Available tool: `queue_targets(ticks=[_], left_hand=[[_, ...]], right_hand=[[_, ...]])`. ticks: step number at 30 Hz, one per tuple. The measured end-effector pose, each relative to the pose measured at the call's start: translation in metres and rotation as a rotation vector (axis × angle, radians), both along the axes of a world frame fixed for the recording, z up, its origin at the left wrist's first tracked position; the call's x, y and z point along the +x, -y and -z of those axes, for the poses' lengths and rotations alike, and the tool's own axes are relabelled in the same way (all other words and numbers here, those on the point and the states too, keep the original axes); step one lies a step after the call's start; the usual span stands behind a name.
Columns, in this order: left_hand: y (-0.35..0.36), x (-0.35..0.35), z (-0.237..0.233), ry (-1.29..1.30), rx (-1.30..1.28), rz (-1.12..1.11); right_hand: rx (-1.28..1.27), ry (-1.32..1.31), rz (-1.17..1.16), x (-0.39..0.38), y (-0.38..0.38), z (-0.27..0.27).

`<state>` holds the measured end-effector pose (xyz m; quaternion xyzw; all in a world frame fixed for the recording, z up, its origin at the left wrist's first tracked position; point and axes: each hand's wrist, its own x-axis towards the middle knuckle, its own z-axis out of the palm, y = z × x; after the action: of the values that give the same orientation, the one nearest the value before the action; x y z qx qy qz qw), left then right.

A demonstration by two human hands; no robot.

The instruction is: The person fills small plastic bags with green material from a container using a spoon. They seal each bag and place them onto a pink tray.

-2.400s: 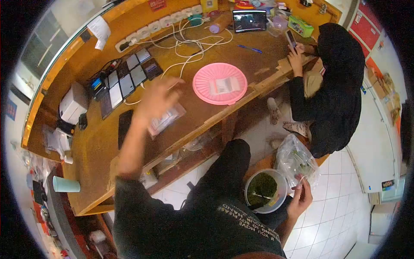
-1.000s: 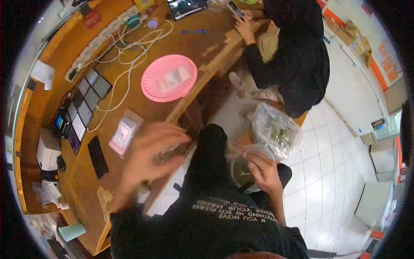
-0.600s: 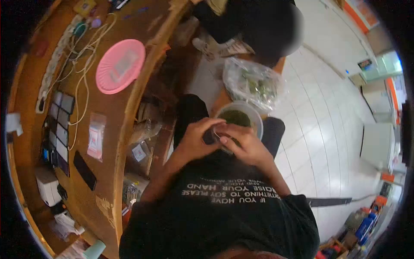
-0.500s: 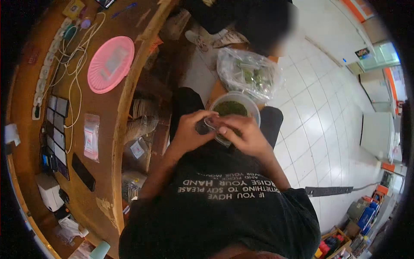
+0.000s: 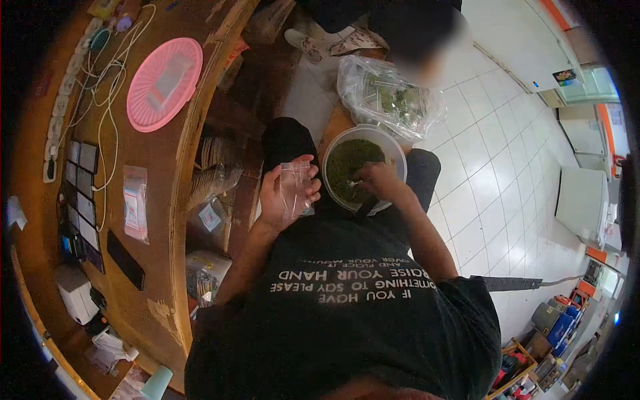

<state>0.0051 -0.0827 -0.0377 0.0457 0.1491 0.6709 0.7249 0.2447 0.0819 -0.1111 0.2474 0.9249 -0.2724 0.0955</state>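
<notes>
My left hand holds up a small clear plastic bag, its fingers curled around the sides and back. The bag looks flat and see-through. My right hand reaches into a round clear plastic tub of finely chopped green material. Its fingers are pinched low over the green material, with a small shiny bit showing at their tips; I cannot make out what it is. The tub stands between my knees, to the right of the bag.
Behind the tub lies a large clear bag of green material, near another person's shoes. On the wooden desk at left are a pink plate, a packet, a black phone and white cables.
My hands have moved apart. The left has gone left and now shows the clear bag opened out flat; the right has dipped into the tub.
</notes>
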Motion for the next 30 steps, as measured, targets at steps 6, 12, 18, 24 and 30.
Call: queue_targets(ticks=[6, 12, 18, 24, 30], left_hand=[[-0.001, 0.002, -0.003, -0.165, -0.019, 0.018], [-0.007, 0.003, -0.009, -0.792, -0.185, -0.083], [-0.004, 0.000, -0.003, -0.785, -0.237, -0.173], [-0.004, -0.009, 0.006, -0.956, -0.220, -0.110], [-0.028, -0.003, 0.000, -1.317, -0.098, -0.023]], right_hand=[[0.055, -0.483, 0.431, -0.025, -0.008, 0.023], [0.003, -0.526, 0.328, -0.053, 0.007, -0.026], [-0.253, -0.617, 0.753, -0.040, -0.001, 0.014], [-0.369, -0.850, 1.105, -0.011, 0.007, 0.002], [-0.570, -1.317, 1.269, 0.012, 0.006, 0.000]])
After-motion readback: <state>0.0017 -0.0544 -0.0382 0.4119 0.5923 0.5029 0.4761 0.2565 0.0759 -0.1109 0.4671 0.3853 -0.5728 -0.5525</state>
